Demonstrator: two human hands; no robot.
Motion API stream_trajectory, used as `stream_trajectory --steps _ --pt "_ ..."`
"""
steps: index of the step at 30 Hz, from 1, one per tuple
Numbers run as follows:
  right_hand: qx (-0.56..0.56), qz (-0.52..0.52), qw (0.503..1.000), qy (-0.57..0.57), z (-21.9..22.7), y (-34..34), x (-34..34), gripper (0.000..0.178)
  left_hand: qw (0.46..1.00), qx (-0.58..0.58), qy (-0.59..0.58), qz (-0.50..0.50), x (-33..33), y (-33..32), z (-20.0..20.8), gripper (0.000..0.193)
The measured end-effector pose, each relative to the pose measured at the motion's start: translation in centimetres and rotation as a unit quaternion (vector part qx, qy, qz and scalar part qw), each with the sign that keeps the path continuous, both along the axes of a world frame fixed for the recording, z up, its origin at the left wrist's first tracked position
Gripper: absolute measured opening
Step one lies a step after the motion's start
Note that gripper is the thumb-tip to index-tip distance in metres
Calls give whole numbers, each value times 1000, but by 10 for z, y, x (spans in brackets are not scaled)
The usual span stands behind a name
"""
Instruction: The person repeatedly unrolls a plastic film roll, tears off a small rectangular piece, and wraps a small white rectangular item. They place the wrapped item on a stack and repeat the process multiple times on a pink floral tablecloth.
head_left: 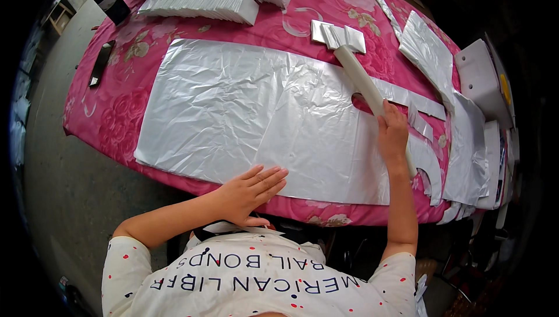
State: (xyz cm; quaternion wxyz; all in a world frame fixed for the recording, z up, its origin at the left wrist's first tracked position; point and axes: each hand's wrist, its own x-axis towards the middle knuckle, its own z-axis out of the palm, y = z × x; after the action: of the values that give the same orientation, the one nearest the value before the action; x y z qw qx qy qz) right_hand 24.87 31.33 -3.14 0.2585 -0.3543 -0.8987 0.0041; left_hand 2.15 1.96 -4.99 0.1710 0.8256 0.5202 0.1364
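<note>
Counter: pretty much fully covered by a pink floral cloth point(116, 119), with grey floor seen off to the left.
Main sheet: a big crinkly silvery plastic sheet point(244, 113) is spread flat across the middle of the cloth, reaching nearly to the near edge.
Left hand point(250, 192): laid open and flat, fingers stretched together, pressed on the near edge of the plastic sheet; nothing is gripped.
Right hand point(393, 133): wrapped around a long white bar point(364, 81), which is held slanted over the right end of the sheet, by a rounded cut-out.
Small folded pieces point(338, 34): silvery, set at the far tip of the bar, touching it.
Stacks point(204, 2): rows of folded white pieces are lined up at the far end of the counter.
Cut strips point(428, 49): silvery offcuts are piled along the right side, some hanging over the edge.
Dark flat object point(100, 64): left lying on the cloth near the left edge, too small to be made out.
</note>
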Motion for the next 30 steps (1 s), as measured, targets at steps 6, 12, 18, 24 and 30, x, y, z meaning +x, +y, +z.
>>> stream_trajectory --steps 6,12,18,24,30 --pt "-208 158 964 48 26 -77 -13 47 998 -37 50 -15 -8 10 1 87" --pt "-164 300 940 -9 13 -111 -48 44 989 35 130 63 41 -3 -9 64" --pt "-107 273 956 33 -3 -38 -112 40 987 57 146 20 33 -3 -12 55" --pt "-69 253 963 58 0 -8 -136 38 997 12 5 -75 -3 0 0 54" --pt "-248 429 868 -40 -4 -87 -85 51 989 93 -12 -112 -17 -1 -10 46"
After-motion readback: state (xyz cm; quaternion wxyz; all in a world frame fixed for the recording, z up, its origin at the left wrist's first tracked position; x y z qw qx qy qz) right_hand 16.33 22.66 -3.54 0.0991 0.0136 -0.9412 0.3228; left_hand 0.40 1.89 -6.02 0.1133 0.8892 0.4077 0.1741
